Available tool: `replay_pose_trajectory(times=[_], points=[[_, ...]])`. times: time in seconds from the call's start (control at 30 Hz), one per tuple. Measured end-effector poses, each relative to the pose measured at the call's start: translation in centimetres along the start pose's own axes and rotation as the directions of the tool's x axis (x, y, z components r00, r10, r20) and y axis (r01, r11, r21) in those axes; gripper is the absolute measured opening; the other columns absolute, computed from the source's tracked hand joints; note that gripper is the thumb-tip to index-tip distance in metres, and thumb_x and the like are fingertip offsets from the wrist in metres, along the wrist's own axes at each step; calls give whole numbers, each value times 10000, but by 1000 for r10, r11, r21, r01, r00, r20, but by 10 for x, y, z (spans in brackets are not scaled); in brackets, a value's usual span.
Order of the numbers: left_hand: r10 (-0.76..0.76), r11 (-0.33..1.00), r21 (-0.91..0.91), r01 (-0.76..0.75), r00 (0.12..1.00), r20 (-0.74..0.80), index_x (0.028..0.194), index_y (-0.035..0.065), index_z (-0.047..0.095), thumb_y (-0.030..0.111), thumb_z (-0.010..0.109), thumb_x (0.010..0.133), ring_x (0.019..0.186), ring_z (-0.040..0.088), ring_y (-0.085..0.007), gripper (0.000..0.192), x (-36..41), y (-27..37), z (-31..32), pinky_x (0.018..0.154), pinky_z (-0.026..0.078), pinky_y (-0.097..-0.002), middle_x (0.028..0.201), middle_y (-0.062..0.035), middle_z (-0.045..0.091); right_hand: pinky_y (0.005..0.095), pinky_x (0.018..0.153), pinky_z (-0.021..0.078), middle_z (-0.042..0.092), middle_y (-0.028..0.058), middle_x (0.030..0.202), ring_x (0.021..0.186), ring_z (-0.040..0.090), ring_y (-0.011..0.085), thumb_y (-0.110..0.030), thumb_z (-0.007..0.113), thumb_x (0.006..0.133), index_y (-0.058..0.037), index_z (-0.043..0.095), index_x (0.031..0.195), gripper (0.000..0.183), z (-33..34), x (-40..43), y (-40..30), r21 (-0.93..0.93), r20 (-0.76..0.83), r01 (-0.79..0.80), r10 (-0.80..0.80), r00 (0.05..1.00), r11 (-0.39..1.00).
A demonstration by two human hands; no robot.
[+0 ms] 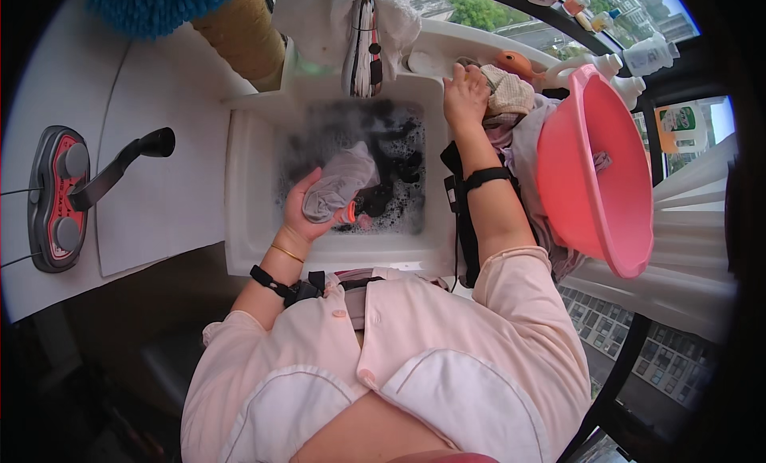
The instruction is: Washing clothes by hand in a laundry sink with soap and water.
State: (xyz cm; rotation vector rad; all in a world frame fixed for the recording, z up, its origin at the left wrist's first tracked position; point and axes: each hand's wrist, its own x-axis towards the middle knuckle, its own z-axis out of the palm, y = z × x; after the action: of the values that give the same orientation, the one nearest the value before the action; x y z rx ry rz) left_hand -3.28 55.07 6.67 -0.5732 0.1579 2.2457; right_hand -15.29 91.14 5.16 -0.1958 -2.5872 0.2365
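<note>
Over the white sink (251,247), my left hand (304,203) holds a bunched, wet-looking grey cloth (341,179) across its palm and fingers. A small orange ring-shaped thing (351,212) shows by those fingertips; whether it is held cannot be made out. Below the cloth is dark, sudsy water (401,158), with black fabric (383,194) in it. My right hand (465,95) reaches to the sink's back right corner, its fingers bent down beside a cream checked cloth (508,92). What lies under those fingers is mostly hidden.
A chrome faucet (364,50) with a white towel (404,14) hangs over the sink. On the right, a pink basin (568,176) tilts against piled laundry (529,134). Bottles (589,62) line the window side. A red-and-grey device (60,200) and a black handle (119,170) are left.
</note>
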Motion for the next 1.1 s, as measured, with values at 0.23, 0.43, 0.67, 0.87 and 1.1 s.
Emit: replay_pose_trajectory(times=[0.23,0.43,0.67,0.87,1.1], points=[[41,998,-45,-43,998,-40,1369,-50,500,275,545,979,1313,516,-355,509,-3,7,3,1165,350,-468,1402,-208,550,536,1151,251,391,276,1419,1340,332,463,-387,463,983,40,461,1363,572,40,-2,65,-150,169,-133,158,973,980],[46,999,19,-45,998,-46,1347,-41,520,214,547,904,1278,546,-351,511,0,16,-13,1148,370,-466,1371,-208,571,423,856,500,645,124,1062,1024,620,327,-199,629,907,-80,689,1007,167,-38,-22,-72,243,244,40,-100,965,969],[65,917,397,-41,997,-47,1284,-14,556,49,490,892,1162,612,-276,402,33,11,-37,1052,463,-401,1202,-147,635,296,747,508,661,59,887,826,632,165,-374,709,897,5,675,1025,401,1,-99,-115,399,916,-740,-262,303,542],[309,808,574,-133,925,-221,1164,58,598,118,492,992,1074,628,-211,210,51,11,-93,942,520,-365,1167,-94,639,344,609,482,664,87,777,647,600,187,-228,700,913,-13,615,894,232,-12,-141,-174,739,636,-549,-139,759,390],[138,909,416,-28,962,-236,1064,109,599,287,534,1010,1012,640,-178,197,52,-7,-27,899,535,-388,1099,-57,649,488,665,482,631,164,775,760,610,413,-453,582,943,-51,586,764,440,5,-157,-212,771,254,54,-383,888,635]])
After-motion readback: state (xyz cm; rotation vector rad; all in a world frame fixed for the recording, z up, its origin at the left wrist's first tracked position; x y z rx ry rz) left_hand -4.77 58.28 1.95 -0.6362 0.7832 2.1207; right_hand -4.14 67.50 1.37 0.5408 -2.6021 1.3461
